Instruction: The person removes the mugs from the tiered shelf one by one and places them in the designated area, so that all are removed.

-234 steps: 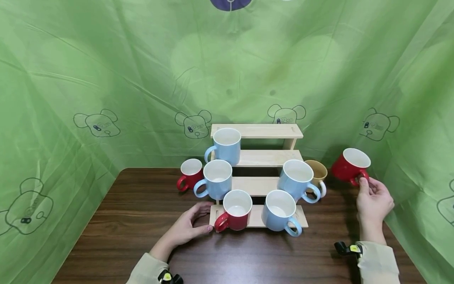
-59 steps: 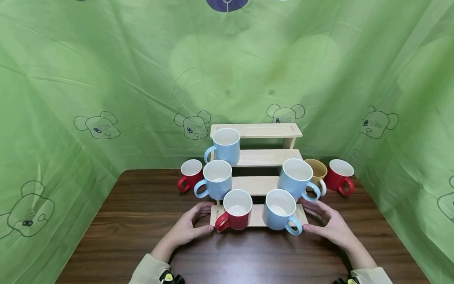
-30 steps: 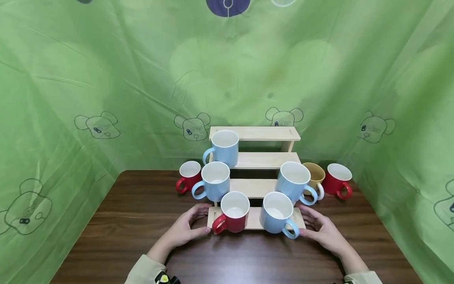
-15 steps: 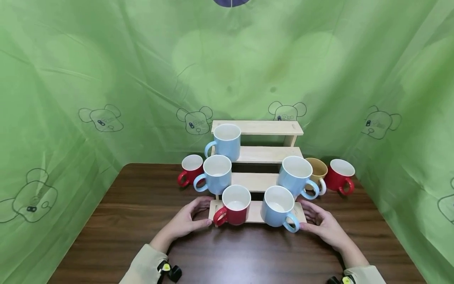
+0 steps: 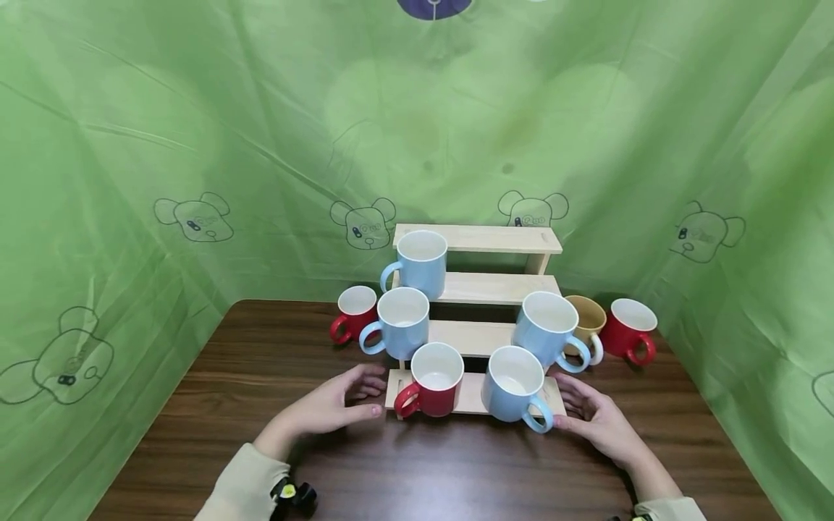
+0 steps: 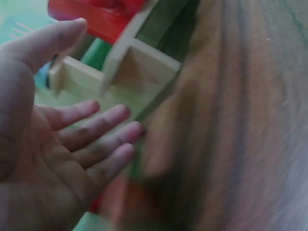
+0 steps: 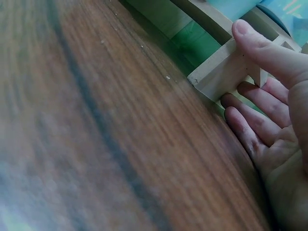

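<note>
I see the left hand [image 5: 332, 407] spread wide, just off the rack's left end; the right hand [image 5: 602, 427] pinches its right end between thumb and fingers. The pale wooden four-step rack [image 5: 469, 338] stands on a dark wood-grain table [image 5: 482, 470]. Rack's lowest step: glossy red mug [image 5: 438, 398] left, light-blue mug [image 5: 507, 404] right. Second step: light-blue mugs [image 5: 405, 338] at both ends. Third: another light-blue mug [image 5: 425, 276], left. Left of rack: smaller red mug [image 5: 358, 320]. Right: yellow mug with white handle [image 5: 581, 333], then one more red mug [image 5: 617, 336].

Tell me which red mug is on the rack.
The red mug on the lowest shelf; the other two red mugs stand on the table.
</note>
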The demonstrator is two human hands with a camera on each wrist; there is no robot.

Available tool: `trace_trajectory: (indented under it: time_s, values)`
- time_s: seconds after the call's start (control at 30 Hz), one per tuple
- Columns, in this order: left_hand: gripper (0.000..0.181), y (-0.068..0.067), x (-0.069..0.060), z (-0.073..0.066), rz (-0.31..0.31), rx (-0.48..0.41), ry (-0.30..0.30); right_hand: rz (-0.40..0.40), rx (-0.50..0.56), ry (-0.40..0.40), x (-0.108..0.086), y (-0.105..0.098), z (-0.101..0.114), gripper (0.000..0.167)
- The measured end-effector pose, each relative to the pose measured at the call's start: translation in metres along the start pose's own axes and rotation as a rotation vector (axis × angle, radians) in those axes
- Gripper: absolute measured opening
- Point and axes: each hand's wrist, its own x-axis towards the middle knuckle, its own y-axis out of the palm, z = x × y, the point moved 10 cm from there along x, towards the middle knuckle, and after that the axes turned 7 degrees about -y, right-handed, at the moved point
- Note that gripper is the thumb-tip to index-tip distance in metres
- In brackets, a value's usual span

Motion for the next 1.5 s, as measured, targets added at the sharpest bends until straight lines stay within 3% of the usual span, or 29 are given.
trace_trajectory:
  time_s: [0.23,0.43,0.53,0.67,0.8,0.9,1.03,1.17,1.5]
  values:
    - [0.046,-0.029,-0.018,-0.035,0.102,0.192,-0.052,-0.011,0.002,0.001,-0.001,0.0,0.0,0.071]
    - [0.03,-0.067,-0.022,-0.092,0.137,0.285,-0.039,-0.012,-0.005,-0.002,0.0,0.0,0.0,0.071]
    - [0.029,-0.092,-0.015,-0.117,0.085,0.299,-0.025,-0.002,-0.004,-0.003,-0.001,0.0,0.0,0.069]
    - [0.033,-0.129,-0.001,-0.14,-0.058,0.328,-0.014,0.004,0.005,-0.029,-0.002,0.0,0.001,0.069]
    - [0.041,-0.158,0.011,-0.15,-0.208,0.302,-0.022,0.009,0.007,-0.037,-0.001,0.001,0.002,0.068]
    - [0.051,-0.17,0.021,-0.148,-0.287,0.241,-0.016,0.005,0.003,-0.021,-0.001,0.0,0.001,0.068]
    - [0.06,-0.173,0.033,-0.143,-0.363,0.179,0.012,0.005,-0.003,-0.01,-0.001,0.0,0.0,0.068]
    - [0.063,-0.164,0.047,-0.14,-0.4,0.142,0.04,0.003,-0.001,-0.007,-0.001,0.0,0.0,0.068]
    - [0.069,-0.133,0.073,-0.133,-0.318,0.015,0.011,0.001,-0.004,-0.018,0.0,0.001,0.002,0.068]
